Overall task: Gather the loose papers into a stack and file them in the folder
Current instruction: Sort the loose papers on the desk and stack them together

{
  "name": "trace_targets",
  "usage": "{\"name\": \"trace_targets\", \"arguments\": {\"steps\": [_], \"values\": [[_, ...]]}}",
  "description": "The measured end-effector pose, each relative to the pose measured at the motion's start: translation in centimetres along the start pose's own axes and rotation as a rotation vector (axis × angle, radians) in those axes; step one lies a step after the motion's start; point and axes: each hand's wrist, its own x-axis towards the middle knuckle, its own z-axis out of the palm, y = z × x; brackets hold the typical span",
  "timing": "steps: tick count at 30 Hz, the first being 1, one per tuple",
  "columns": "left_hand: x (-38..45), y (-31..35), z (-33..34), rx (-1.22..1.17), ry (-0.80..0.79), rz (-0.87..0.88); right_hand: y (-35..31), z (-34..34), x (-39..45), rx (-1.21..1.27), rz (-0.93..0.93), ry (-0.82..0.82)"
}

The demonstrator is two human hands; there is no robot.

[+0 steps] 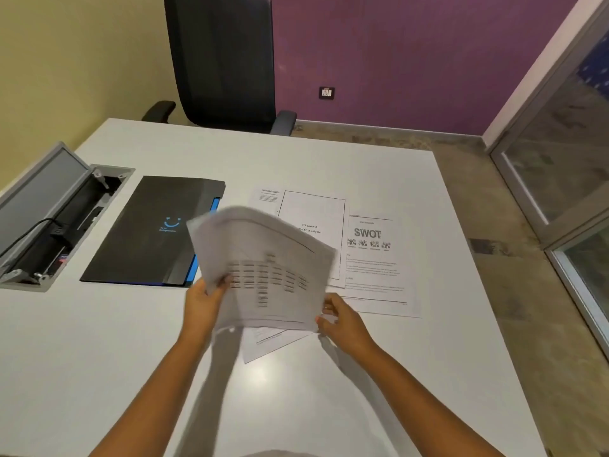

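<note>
I hold a few printed sheets (263,268) lifted above the white table (99,341), blurred by motion. My left hand (202,301) grips their lower left edge and my right hand (342,319) pinches the lower right corner. Under them one loose sheet (263,343) lies skewed on the table. Further back lie a "Chapter 4 SWOT Analysis" page (316,219), a "SWOT" page (375,258) and another sheet (268,197) partly covered. A closed black folder (151,232) with a blue logo and blue edge lies to the left.
An open cable box (56,222) with a raised grey lid and a black cable is set into the table's left side. A black office chair (224,61) stands behind the far edge. A glass partition (566,159) runs along the right.
</note>
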Motion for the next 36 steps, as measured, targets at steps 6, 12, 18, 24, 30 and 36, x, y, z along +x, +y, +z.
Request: {"name": "trace_targets", "arguments": {"steps": [6, 12, 18, 24, 30, 36], "values": [[1.0, -2.8, -4.0, 0.034, 0.164, -0.173, 3.9, 1.6, 0.3, -0.615, -0.099, -0.160], [-0.3, -6.2, -5.3, 0.155, 0.207, -0.387, 6.6, 2.6, 0.5, -1.003, -0.142, -0.292], [-0.7, -8.0, -6.3, 0.287, 0.160, -0.457, 8.6, 0.9, -1.2, -1.055, -0.054, -0.224], [0.0, -8.3, -5.9, 0.270, 0.153, -0.474, 9.9, -0.7, -3.1, -1.028, 0.015, -0.182], [0.5, -7.5, -4.6, 0.503, 0.312, -0.361, 8.7, -0.9, -2.8, -1.014, 0.016, -0.107], [0.0, -6.6, -1.7, 0.590, 0.283, -0.074, 6.9, -1.7, -0.6, -0.811, -0.004, 0.040]]}}
